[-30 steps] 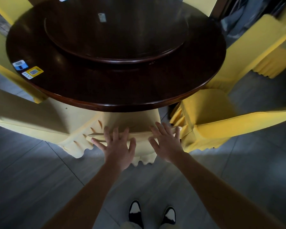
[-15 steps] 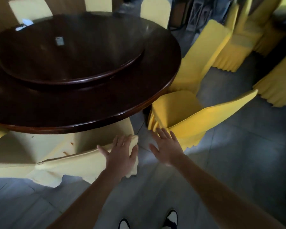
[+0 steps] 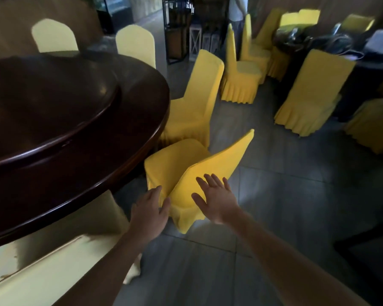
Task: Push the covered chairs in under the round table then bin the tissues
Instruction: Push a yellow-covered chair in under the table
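A dark round table (image 3: 128, 138) with a raised turntable fills the left. A yellow-covered chair (image 3: 186, 164) stands at its right rim, seat partly under the edge, backrest towards me. My left hand (image 3: 149, 212) reaches the backrest's near left corner, fingers relaxed. My right hand (image 3: 216, 198) lies spread over the back of the backrest; whether it presses the cloth I cannot tell. A paler covered chair (image 3: 60, 268) sits tucked under the table at lower left. Another yellow chair (image 3: 195, 107) stands beyond, against the rim. No tissues show.
Several more yellow-covered chairs (image 3: 312, 93) stand loose on the grey tiled floor (image 3: 285, 195) at the right. A dark cluttered table (image 3: 332, 45) is at the back right, a metal rack (image 3: 177, 29) and a person's legs at the back.
My view has swung right. Both hands left the pale chair now under the table and moved to the backrest of the yellow chair to its right.
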